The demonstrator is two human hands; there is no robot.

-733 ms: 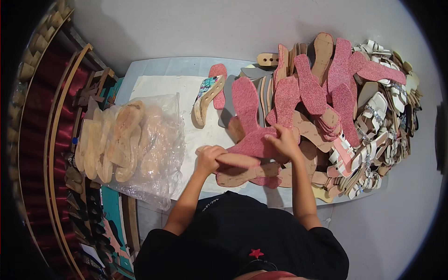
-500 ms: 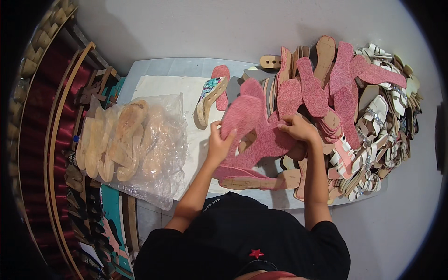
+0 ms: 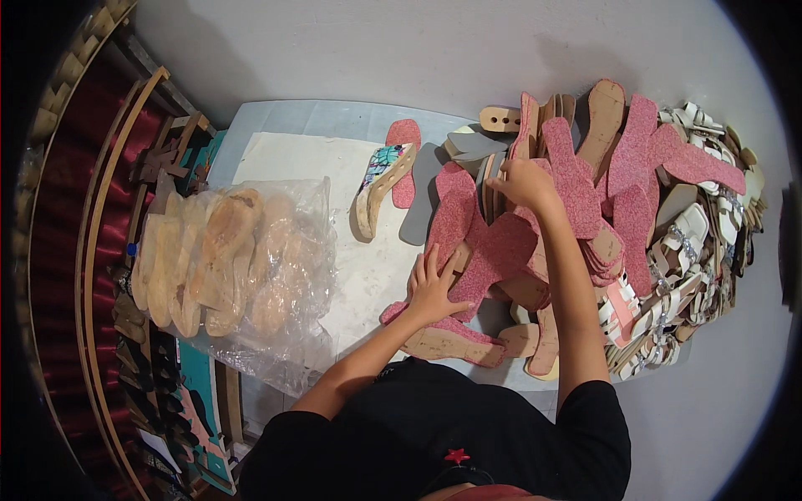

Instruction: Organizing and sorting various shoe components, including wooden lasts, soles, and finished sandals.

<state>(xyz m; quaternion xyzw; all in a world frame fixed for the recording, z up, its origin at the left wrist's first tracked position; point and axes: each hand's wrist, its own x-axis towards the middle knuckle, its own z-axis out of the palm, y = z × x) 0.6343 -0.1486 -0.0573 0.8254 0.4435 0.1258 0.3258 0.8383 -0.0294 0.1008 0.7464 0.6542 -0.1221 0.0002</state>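
My left hand point(image 3: 430, 292) lies with fingers spread on pink speckled shoe insoles, near the front of the pile. One large pink insole point(image 3: 499, 250) lies slanted just right of that hand, and a second point(image 3: 454, 215) leans upright beyond it. Farther back, my right hand point(image 3: 528, 184) has its fingers bent together at the upright row of grey and tan insoles point(image 3: 490, 177); what they grip is hidden. A pink-topped insole with a tan underside point(image 3: 458, 342) rests by the near table edge. More pink insoles point(image 3: 572, 179) overlap right of my right hand.
A clear plastic bag point(image 3: 292, 250) of tan shoe lasts stands at left. Beyond my left hand are a wooden last with a patterned strap point(image 3: 384, 179), a pink insole point(image 3: 403, 132) and a grey insole point(image 3: 422, 209). White sandals point(image 3: 668, 275) heap at right; a shoe rack point(image 3: 125, 184) borders the far left.
My left hand has let go of the raised pink insole and moved down onto the pile. My right hand has left the pink insole and reached farther back. The view has shifted slightly.
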